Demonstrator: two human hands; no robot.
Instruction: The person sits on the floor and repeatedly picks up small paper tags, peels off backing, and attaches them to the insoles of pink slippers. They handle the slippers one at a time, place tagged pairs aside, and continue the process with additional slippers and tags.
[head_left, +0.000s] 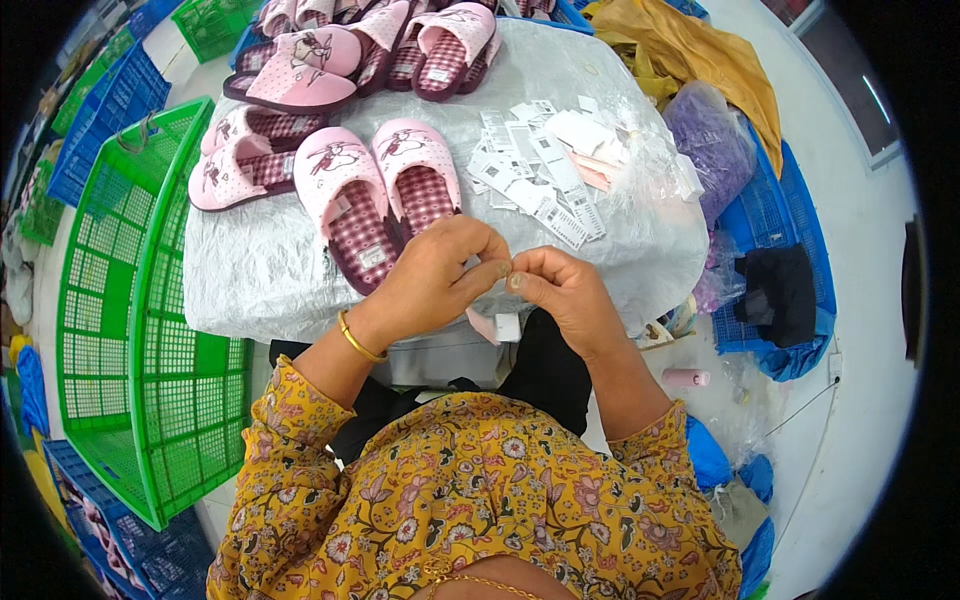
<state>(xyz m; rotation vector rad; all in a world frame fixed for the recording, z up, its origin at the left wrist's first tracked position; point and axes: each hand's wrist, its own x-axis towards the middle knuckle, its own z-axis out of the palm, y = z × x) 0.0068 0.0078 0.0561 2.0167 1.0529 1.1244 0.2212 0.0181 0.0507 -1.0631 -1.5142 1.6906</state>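
Note:
My left hand (pixel 447 268) and my right hand (pixel 562 295) meet fingertip to fingertip over the table's near edge, both pinching. What lies between the fingertips is too small or hidden to name. Just below them shows a small white tag (pixel 508 327) beside a pink strip (pixel 482 324); I cannot tell whether it hangs from my fingers. A pink slipper (pixel 345 200) with a checked insole and its mate (pixel 420 180) sit close to my left hand, toes pointing away. Beyond my right hand lie loose white printed labels (pixel 545 165).
More pink slippers (pixel 310 65) crowd the far side of the plastic-covered table (pixel 270 285). Green crates (pixel 185 330) stand on the left. To the right are a blue crate (pixel 800 220) with a black cloth (pixel 778 295), a purple bag (pixel 705 145) and a pink bottle (pixel 686 377) lower down.

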